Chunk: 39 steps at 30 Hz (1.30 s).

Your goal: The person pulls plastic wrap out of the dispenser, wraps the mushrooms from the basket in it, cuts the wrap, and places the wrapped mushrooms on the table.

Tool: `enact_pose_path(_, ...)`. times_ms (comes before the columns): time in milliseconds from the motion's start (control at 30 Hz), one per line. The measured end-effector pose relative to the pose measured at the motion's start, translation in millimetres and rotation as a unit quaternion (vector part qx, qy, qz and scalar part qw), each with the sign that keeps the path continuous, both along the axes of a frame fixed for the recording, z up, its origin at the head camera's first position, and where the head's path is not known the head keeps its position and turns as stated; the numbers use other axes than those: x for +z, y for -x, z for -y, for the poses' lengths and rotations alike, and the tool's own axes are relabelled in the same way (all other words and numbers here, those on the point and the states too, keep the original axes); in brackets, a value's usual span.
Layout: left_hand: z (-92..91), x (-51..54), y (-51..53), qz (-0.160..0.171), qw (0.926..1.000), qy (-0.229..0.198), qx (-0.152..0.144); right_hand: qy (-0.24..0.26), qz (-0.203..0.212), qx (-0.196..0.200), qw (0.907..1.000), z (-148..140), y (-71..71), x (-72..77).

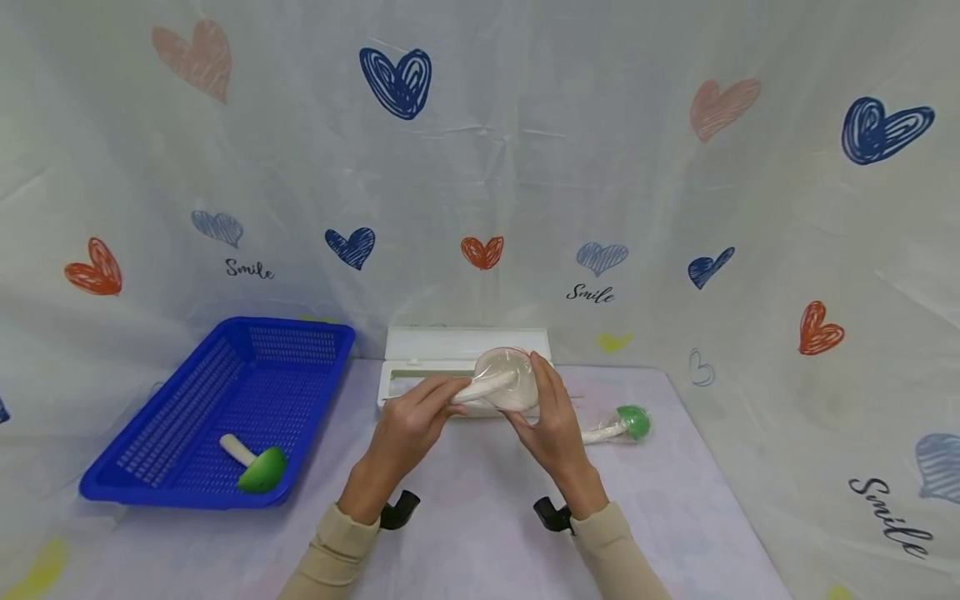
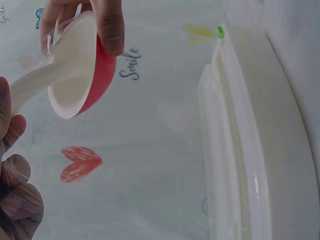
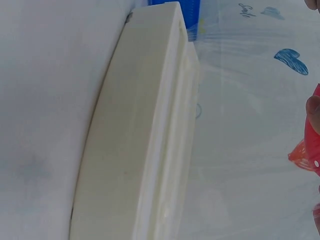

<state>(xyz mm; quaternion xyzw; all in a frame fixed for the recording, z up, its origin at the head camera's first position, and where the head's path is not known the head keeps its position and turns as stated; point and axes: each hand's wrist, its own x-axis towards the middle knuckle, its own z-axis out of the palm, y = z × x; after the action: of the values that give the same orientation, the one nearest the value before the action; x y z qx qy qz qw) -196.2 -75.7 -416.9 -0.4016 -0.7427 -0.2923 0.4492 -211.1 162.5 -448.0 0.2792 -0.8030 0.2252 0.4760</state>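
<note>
A toy mushroom (image 1: pixel 506 379) with a red cap and white stem is held up between both hands, its pale underside towards the head camera. Clear plastic film (image 2: pixel 55 37) covers at least part of it. My left hand (image 1: pixel 408 425) grips the stem. On the other side, my right hand (image 1: pixel 553 425) holds the cap by its rim, thumb and fingers on either side. In the left wrist view the red cap (image 2: pixel 104 75) shows under the right hand's digits. Only a sliver of the cap (image 3: pixel 313 142) enters the right wrist view. Behind the hands stands a white film dispenser box (image 1: pixel 465 342), lid raised.
On the left sits a blue plastic basket (image 1: pixel 180 502) with a green-capped toy mushroom (image 1: pixel 262 471) inside. Right of my right hand, a film-wrapped green toy mushroom (image 1: pixel 633 422) lies on the table (image 1: pixel 480 533). A curtain printed with hearts (image 1: pixel 480 167) hangs behind the table.
</note>
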Motion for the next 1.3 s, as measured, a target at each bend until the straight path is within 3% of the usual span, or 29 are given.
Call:
enact_pose_path(267, 2.2, 6.2, -6.2, 0.016, 0.9998, 0.011, -0.009, 0.002, -0.006, 0.007, 1.0, -3, -6.9, 6.5)
enact_pose_path(467, 7.9, -1.6, -19.0, 0.044, 0.9983, 0.03, -0.024, -0.014, 0.022, 0.029, 0.9992, -11, -22.1, -3.9)
enact_pose_path(600, 11.7, -15.6, -30.6, 0.061, 0.9968, 0.036, -0.037, -0.03, 0.048, 0.038, 0.9977, -16, -36.7, -17.5)
enact_pose_path(767, 15.0, -39.1, -42.1, 0.121, 0.9906, 0.036, -0.053, -0.032, 0.104, 0.042, 0.9932, -19, -51.5, -37.8)
enact_pose_path(900, 19.3, -59.9, -46.7, 0.17, 0.9838, 0.037, -0.04, -0.034, 0.154, 0.042, 0.9866, -18, -57.1, -56.1)
enact_pose_path(1033, 23.5, -77.9, -45.4, 0.195, 0.9796, 0.044, -0.015, -0.048, 0.19, 0.041, 0.9797, -15, -53.5, -71.0)
enact_pose_path(1100, 25.0, -85.2, -44.1, 0.217, 0.975, 0.05, -0.001, -0.053, 0.209, 0.042, 0.9755, -14, -50.9, -76.7)
enact_pose_path(1167, 26.1, -92.4, -43.0, 0.255, 0.965, 0.058, 0.012, -0.056, 0.227, 0.044, 0.9713, -13, -48.9, -81.8)
enact_pose_path(1233, 26.7, -97.9, -42.4, 0.307, 0.9493, 0.063, 0.018, -0.056, 0.244, 0.047, 0.9671, -12, -47.6, -85.7)
enact_pose_path(1300, 26.6, -102.4, -41.3, 0.363, 0.929, 0.066, 0.023, -0.057, 0.262, 0.044, 0.9624, -11, -46.6, -88.0)
